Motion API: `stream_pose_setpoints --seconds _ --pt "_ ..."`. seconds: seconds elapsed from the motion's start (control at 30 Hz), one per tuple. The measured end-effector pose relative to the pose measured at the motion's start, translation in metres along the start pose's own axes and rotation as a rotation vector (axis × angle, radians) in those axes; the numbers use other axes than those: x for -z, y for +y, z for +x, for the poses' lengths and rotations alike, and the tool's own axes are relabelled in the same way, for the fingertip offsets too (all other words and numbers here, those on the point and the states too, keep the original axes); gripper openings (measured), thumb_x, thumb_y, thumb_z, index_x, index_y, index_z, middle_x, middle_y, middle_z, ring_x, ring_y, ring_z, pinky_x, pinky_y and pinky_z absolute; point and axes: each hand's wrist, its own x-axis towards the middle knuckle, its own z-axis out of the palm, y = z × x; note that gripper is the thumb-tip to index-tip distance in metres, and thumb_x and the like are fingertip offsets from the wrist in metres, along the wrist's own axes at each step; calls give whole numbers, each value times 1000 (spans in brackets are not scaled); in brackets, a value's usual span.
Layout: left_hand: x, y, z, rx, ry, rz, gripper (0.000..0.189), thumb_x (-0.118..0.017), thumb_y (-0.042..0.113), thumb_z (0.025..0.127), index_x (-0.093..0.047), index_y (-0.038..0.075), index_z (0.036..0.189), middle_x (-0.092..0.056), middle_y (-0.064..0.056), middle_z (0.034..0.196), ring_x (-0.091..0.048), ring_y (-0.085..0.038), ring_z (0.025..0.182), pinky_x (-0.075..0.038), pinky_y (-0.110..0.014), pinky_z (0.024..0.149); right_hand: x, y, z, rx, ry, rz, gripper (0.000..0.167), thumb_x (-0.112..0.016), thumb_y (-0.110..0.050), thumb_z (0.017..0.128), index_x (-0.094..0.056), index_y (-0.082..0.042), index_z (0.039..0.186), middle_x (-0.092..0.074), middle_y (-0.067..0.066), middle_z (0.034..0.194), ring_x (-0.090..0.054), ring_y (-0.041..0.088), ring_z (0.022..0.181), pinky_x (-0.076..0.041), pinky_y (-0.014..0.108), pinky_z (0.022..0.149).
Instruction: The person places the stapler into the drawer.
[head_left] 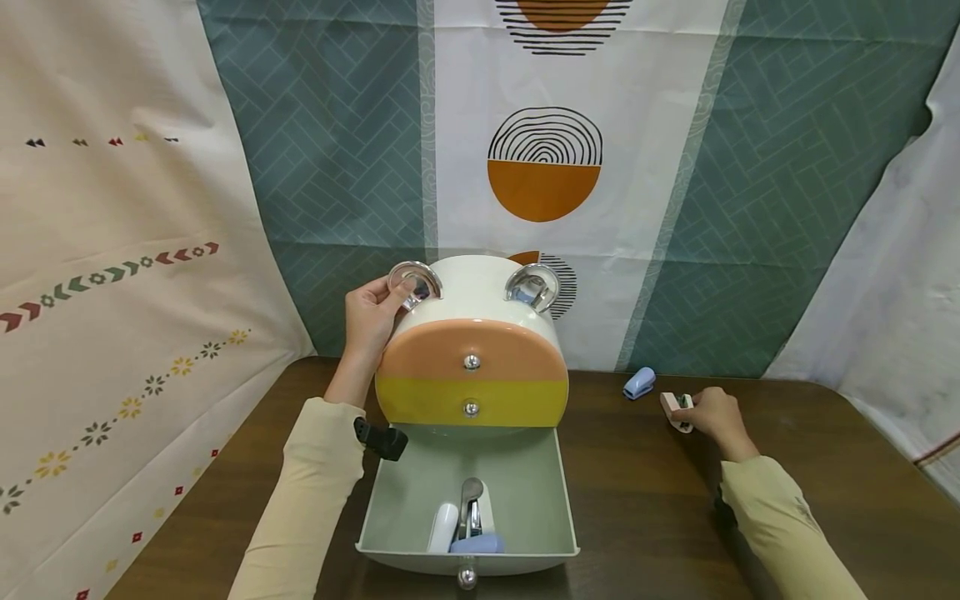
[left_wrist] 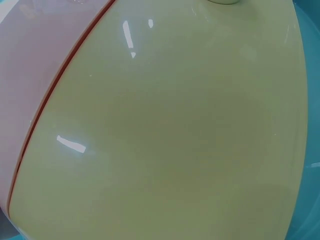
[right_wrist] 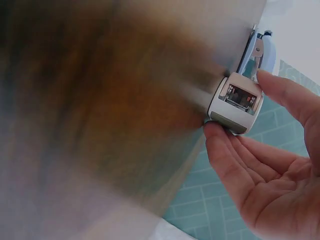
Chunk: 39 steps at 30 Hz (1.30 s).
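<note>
My left hand point(head_left: 369, 318) is at the top left of a white, rounded drawer box point(head_left: 480, 287), with thumb and fingers pinching its left silver ear point(head_left: 416, 283). The matching right silver ear point(head_left: 532, 287) stands apart from it. In the left wrist view the box's yellow drawer front point(left_wrist: 175, 125) fills most of the frame; the left hand is outside it. Over on the right, my right hand point(head_left: 716, 419) holds a small white stapler point(right_wrist: 236, 104) at the tabletop, thumb on one side and fingertips on the other. A light blue stapler point(head_left: 639, 382) lies just beyond it.
The pale green bottom drawer point(head_left: 420, 458) is pulled out towards me. Inside it lie a white object point(head_left: 443, 527), a light blue object point(head_left: 477, 544) and a silver piece point(head_left: 471, 492). Behind the brown table point(head_left: 622, 500) hangs a patterned cloth point(head_left: 345, 167).
</note>
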Motion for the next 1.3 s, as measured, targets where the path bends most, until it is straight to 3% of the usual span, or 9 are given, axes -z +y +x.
stream_pose_setpoints --seconds 0.3,0.43,0.6,0.83,1.1,1.3 --pt "0 1 -1 -1 0 6 27 -66 15 84 -65 -8 98 -63 -3 72 -53 -2 57 -46 -15 53 3 -5 -1 -34 0 -23 29 -71 -17 69 -55 2 54 -51 6 55 -44 22 55 -37 30 47" --pt "0 1 -1 0 0 5 27 -66 16 84 -65 -8 97 -63 -4 71 -53 -3 56 -46 -15 53 5 -4 -2 -24 -13 -16 28 -71 -16 69 -65 11 72 -61 18 66 -51 27 61 -42 34 52" --pt "0 2 -1 -9 6 -4 26 -66 15 84 -65 -9 96 -62 4 66 -52 -2 55 -45 -15 52 10 -7 -6 7 -22 -13 39 -71 -16 71 -64 17 91 -63 27 83 -57 34 71 -46 38 58" --pt "0 2 0 -15 -1 0 28 -67 18 84 -65 -7 96 -59 12 61 -51 -3 54 -44 -14 51 18 -13 -14 91 11 -2 43 -73 -21 71 -65 14 95 -65 25 84 -58 36 74 -44 36 57" --pt "1 2 0 3 -6 3 30 -66 18 84 -65 -8 100 -63 6 69 -55 -3 58 -47 -15 55 30 -33 -32 174 5 36 46 -74 -23 71 -65 11 101 -68 20 83 -61 32 77 -44 32 56" --pt "0 3 -2 -4 -2 11 28 -66 17 85 -65 -8 98 -60 12 65 -53 -2 56 -46 -14 53 37 -52 -50 208 -9 84 45 -75 -22 72 -65 8 103 -68 18 86 -62 24 75 -44 29 55"
